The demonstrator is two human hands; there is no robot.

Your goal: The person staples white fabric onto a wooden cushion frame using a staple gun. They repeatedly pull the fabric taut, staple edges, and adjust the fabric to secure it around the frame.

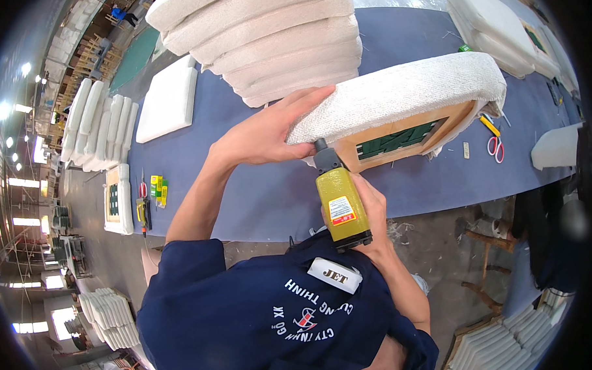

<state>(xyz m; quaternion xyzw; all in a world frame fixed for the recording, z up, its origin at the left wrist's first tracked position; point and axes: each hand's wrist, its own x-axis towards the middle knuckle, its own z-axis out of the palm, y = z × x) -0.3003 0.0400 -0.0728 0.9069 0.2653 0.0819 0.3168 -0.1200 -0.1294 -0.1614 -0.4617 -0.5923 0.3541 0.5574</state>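
A padded seat cushion (397, 93) in white woven fabric stands tilted on the blue-grey table. Its underside shows a wooden frame (367, 160) with dark green webbing (399, 139). My left hand (278, 130) grips the cushion's left end, fingers over the top and thumb below. In my right hand (374, 211) is a yellow-green staple gun (339, 200), its dark nose by the cushion's lower left edge, close to my left thumb. Whether the nose touches the fabric I cannot tell. The gun's body hides most of my right fingers.
A tall stack of cushions (271, 42) rises behind. Scissors (495, 148), a yellow cutter (489, 125) and another cushion stack (493, 31) are right. At left lie a white cushion (168, 98), small green-yellow boxes (158, 190) and another tool (142, 213). A wooden chair frame (488, 269) stands beyond the table's front edge.
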